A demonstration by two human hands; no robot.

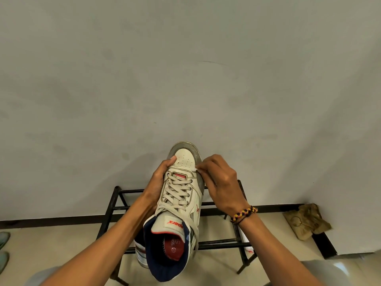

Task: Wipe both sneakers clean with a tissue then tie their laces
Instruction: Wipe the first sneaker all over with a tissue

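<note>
A white sneaker [181,195] with red trim, a navy collar and loose laces is held up in the air, toe pointing away from me. My left hand [158,180] grips its left side, thumb on the toe cap. My right hand [220,182] pinches a small white tissue [194,169] against the sneaker's right edge near the toe. A second sneaker [141,252] shows partly below the held one, on the rack; most of it is hidden.
A black metal shoe rack [115,205] stands on the tiled floor against the grey wall. A crumpled brown cloth [307,221] lies at the right by the skirting. Green footwear [4,250] pokes in at the left edge.
</note>
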